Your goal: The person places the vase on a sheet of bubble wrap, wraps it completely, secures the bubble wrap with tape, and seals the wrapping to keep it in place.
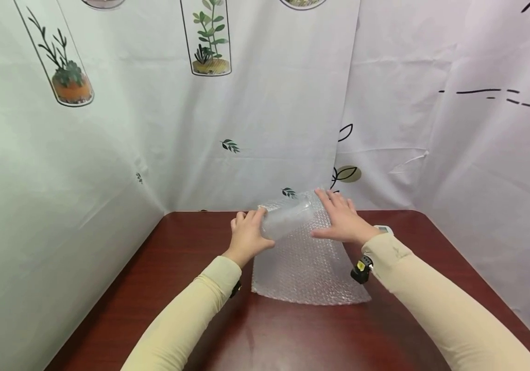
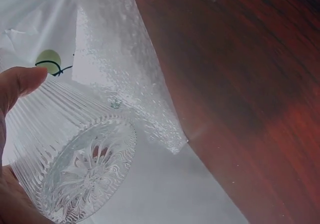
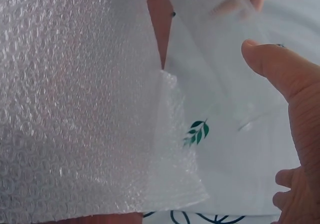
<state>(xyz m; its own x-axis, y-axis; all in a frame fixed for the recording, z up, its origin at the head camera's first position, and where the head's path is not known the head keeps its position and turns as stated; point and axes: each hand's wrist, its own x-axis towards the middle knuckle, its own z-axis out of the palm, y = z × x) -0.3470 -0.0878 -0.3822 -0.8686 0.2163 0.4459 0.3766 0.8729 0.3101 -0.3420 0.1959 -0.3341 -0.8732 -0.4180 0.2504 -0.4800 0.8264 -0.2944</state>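
Head view: a sheet of bubble wrap (image 1: pixel 308 273) lies on the dark red-brown wooden table (image 1: pixel 163 288), its near edge toward the person, its far edge lifted at about 12 o'clock of the sheet.

A clear ribbed drinking glass (image 1: pixel 285 219) lies on its side across the far end of the sheet, tilted, base toward 8 o'clock, mouth toward 2 o'clock.

Left hand (image 1: pixel 247 238): fingers curled round the base end of the glass, thumb on the near side. The left wrist view shows the glass (image 2: pixel 75 154) close up, with vertical ribs down the wall and a starburst pattern cut into the base; a fingertip (image 2: pixel 22 81) rests on the ribbed wall at 10 o'clock of the base. The wrap (image 2: pixel 125 73) stands raised just behind the glass.

Right hand (image 1: pixel 341 219): fingers straight and slightly spread, palm down, pressing the lifted wrap against the glass at 3 o'clock of it. In the right wrist view the thumb (image 3: pixel 280 71) lies on the side of the glass (image 3: pixel 225 53); the wrap (image 3: pixel 85 108) fills the left half of that view, one corner hanging free.

Both sleeves are pale yellow. A small black and yellow device (image 1: pixel 362 269) sits at the right wrist.

Backdrop: a white curtain printed with plants in glass tubes (image 1: pixel 209 38), hung behind and to both sides of the table.
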